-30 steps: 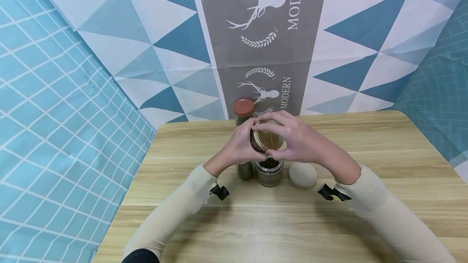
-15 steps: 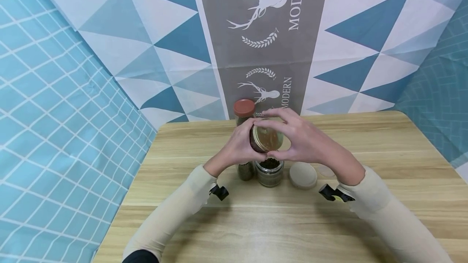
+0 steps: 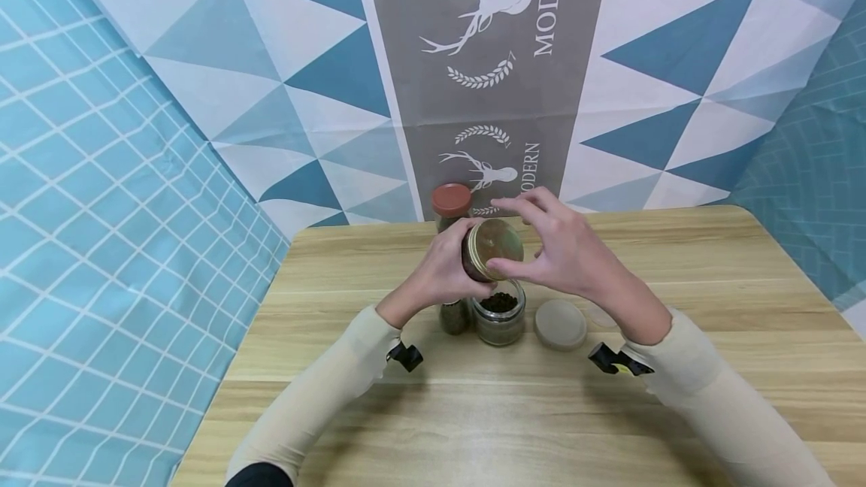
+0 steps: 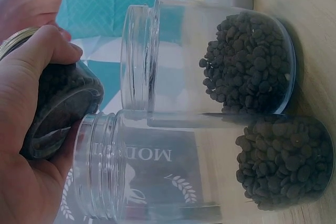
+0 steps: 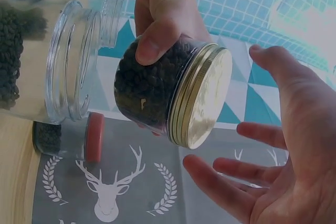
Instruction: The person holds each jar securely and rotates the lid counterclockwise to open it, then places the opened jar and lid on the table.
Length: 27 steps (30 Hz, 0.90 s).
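Note:
My left hand (image 3: 440,269) grips a small glass jar (image 5: 149,80) of dark, bean-like pieces by its body. The jar is tilted, and its gold screw lid (image 3: 502,240) faces my right hand (image 3: 568,250). That hand is spread beside the lid; the right wrist view shows its fingertips (image 5: 195,165) apart from the metal. Below the held jar stands a wide open glass jar (image 3: 499,328) with dark pieces in its bottom. A narrower open jar (image 3: 455,318), also part filled, is next to it on the left.
On the wooden table (image 3: 528,419) a pale round lid (image 3: 560,325) lies right of the open jars, beside a thin clear disc (image 3: 601,316). A jar with a red lid (image 3: 451,200) stands behind my left hand. Patterned cloth (image 3: 676,81) forms the back wall.
My right hand has come off the gold lid; its fingers have lifted and spread apart. The left hand keeps the jar in nearly the same place.

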### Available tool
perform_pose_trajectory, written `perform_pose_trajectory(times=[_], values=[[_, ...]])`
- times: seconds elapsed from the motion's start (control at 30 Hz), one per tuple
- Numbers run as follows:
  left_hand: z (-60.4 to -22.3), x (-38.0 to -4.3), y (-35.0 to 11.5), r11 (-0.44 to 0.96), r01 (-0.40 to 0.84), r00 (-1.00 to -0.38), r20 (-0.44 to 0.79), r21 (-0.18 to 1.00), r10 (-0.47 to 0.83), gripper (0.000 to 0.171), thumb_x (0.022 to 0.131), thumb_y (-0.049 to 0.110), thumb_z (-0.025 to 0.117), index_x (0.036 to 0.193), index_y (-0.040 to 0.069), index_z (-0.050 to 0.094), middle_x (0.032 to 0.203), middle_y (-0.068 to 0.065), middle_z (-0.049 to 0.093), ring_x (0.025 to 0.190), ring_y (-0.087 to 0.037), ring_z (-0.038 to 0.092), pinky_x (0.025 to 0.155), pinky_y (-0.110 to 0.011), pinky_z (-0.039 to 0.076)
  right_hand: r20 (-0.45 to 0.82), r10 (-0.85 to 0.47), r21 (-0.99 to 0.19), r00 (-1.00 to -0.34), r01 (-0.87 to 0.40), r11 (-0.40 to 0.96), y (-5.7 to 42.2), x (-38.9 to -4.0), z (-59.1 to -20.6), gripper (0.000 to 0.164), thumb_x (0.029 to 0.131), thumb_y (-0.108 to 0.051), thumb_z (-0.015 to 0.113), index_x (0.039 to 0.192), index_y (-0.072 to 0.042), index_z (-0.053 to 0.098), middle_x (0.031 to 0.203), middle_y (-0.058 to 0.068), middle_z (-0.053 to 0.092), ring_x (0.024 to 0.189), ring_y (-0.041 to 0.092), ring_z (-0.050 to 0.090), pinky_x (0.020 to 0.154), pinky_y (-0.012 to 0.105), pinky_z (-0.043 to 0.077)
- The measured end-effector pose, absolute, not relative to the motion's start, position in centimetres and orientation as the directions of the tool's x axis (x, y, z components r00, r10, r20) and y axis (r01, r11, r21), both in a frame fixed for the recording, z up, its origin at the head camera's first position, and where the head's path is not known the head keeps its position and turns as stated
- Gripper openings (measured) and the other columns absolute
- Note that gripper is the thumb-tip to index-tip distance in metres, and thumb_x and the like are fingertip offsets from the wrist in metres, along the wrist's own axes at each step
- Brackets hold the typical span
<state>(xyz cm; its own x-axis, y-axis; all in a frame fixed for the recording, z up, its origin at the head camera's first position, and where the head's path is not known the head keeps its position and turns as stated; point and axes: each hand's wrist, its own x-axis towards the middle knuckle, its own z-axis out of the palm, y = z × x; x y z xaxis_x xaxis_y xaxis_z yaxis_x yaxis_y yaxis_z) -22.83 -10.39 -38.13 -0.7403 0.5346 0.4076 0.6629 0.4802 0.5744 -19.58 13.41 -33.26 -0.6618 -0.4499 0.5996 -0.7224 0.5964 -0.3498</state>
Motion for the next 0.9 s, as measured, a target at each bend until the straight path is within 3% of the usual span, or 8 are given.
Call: perform_pose_trajectory(times=[0.4,0.6,0.9], values=[[-37.8,-22.5,-10.0,0.489,0.649,-0.752,0.394,0.583,0.528,0.096,0.069,0.012,0.099,0.152,-0.004,0.054,0.144,-0.022,0.07,0.126,-0.035,0.073,0.108,-0.051,0.065,0.555,-0.445,-0.384,-0.703,-0.691,0.612,12.5,-19.4,-33.1,0.069,0.085,-0.038,0.097,0.145,-0.015,0.073,0.125,0.014,0.069,0.097,0.033,0.073,0.085,0.051,0.065],[-37.8,-22.5,-9.9,0.49,0.644,-0.756,0.39,0.588,0.525,0.093,0.069,0.013,0.097,0.15,-0.004,0.055,0.14,-0.021,0.07,0.121,-0.035,0.073,0.105,-0.051,0.065,0.544,-0.467,-0.35,-0.697,-0.694,0.629,11.9,-19.2,-33.2,0.056,0.085,-0.03,0.095,0.136,-0.016,0.078,0.118,0.013,0.07,0.104,0.033,0.07,0.088,0.053,0.065],[-37.9,-22.4,-10.0,0.487,0.647,-0.753,0.394,0.586,0.527,0.09,0.069,0.013,0.096,0.148,-0.005,0.055,0.138,-0.021,0.071,0.119,-0.034,0.074,0.104,-0.049,0.066,0.561,-0.472,-0.322,-0.68,-0.704,0.633,11.8,-19.2,-33.5,0.056,0.084,-0.032,0.096,0.133,-0.014,0.08,0.117,0.013,0.07,0.104,0.033,0.069,0.088,0.052,0.066]])
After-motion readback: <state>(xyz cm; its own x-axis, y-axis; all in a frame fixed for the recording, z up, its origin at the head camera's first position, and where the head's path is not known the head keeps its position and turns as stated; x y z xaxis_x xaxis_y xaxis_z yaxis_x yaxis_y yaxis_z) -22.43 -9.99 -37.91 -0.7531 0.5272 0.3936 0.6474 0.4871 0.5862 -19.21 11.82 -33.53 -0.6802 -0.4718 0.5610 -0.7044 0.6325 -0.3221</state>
